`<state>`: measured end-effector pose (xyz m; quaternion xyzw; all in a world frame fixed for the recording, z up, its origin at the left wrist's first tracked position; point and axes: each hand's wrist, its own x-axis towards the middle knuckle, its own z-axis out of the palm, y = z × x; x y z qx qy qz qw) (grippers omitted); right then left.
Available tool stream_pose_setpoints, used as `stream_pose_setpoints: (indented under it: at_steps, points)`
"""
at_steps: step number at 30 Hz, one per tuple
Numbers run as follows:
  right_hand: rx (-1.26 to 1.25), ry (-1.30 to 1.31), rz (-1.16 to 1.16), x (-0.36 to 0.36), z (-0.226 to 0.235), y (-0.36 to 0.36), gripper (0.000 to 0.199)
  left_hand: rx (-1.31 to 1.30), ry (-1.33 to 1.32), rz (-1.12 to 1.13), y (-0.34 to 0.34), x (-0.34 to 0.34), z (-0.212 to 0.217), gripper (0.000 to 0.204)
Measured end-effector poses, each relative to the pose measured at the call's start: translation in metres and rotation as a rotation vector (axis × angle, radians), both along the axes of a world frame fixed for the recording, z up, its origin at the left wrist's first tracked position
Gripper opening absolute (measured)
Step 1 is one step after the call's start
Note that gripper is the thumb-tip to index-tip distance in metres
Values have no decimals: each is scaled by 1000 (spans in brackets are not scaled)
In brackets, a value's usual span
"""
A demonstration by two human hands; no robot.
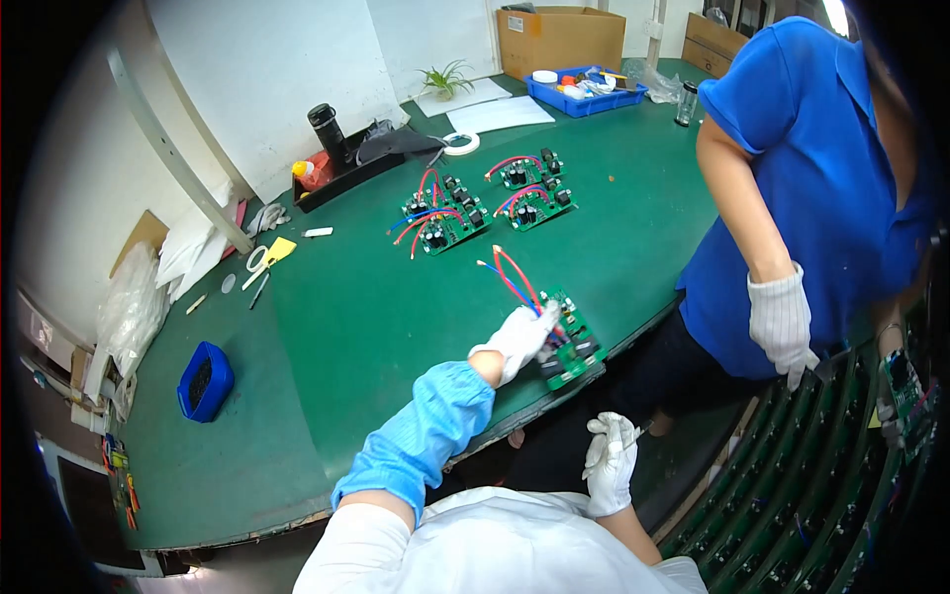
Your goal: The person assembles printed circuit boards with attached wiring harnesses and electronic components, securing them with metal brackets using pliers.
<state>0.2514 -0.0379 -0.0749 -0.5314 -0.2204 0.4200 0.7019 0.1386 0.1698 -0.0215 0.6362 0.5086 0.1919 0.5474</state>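
My left hand (522, 342), in a white glove with a light blue sleeve cover, grips a green circuit board (577, 346) by its left side. The board lies tilted at the table's near edge, with red and blue wires (510, 277) sticking up from it past my fingers. Below the edge, close to my body, my right hand (612, 460) is gloved too and its fingers are curled. A thin tip shows beside those fingers, too small to name. Farther off on the table are several similar boards with wires, among them a left group (445, 230) and a right pair (534, 203).
A co-worker in a blue shirt (782, 148) stands at the right, with a gloved hand (780, 322) over a rack of circuit boards (792, 495). On the green table (376, 327) are a blue bin (205, 384), a black tray (327, 188), a tape roll (461, 144) and a blue tray (584, 102).
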Motion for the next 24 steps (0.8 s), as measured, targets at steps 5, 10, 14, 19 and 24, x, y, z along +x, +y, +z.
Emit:
stream_pose_setpoints:
  at_steps: [5, 10, 14, 19, 24]
  points:
    - [-39, -16, -6, 6, -12, -7, 21, -274, -277, 27, 33, 43, -18, 48]
    - [-103, -41, 51, 2, -17, -8, 23, -321, -371, -6, 48, 42, -24, 49]
    - [-106, -70, 75, 0, -19, 2, 24, -130, -392, 118, 73, -6, -5, 54]
    - [-116, -88, 113, -4, -2, 19, 27, -355, -892, 610, 181, -76, -48, 58]
    - [-152, -127, 201, -14, 9, 15, 29, 85, -954, 273, 231, -137, -84, 27]
